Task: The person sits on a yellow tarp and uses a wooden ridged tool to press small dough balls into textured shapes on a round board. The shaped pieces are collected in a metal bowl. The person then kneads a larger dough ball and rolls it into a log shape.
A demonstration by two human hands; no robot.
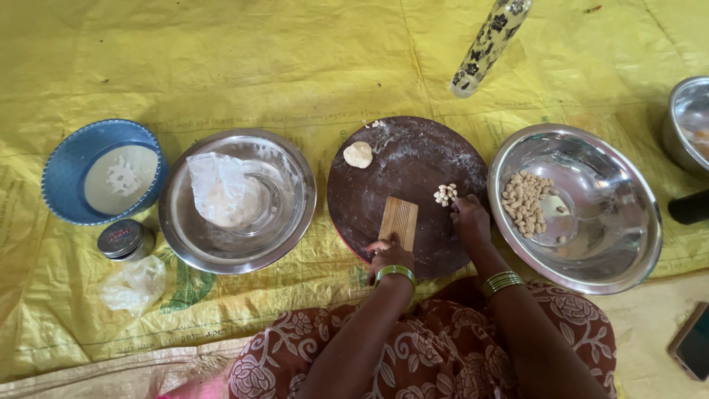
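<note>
Left hand [390, 255] grips the near end of the ridged wooden paddle [399, 219], which lies flat on the round brown board [413, 174]. Right hand [470, 216], fingers bunched, rests on the board's right side, just beside a small heap of shaped dough bits [445, 194]. A dough ball [359, 154] sits at the far left of the board. More shaped pieces fill the steel bowl [613, 244] to the right.
</note>
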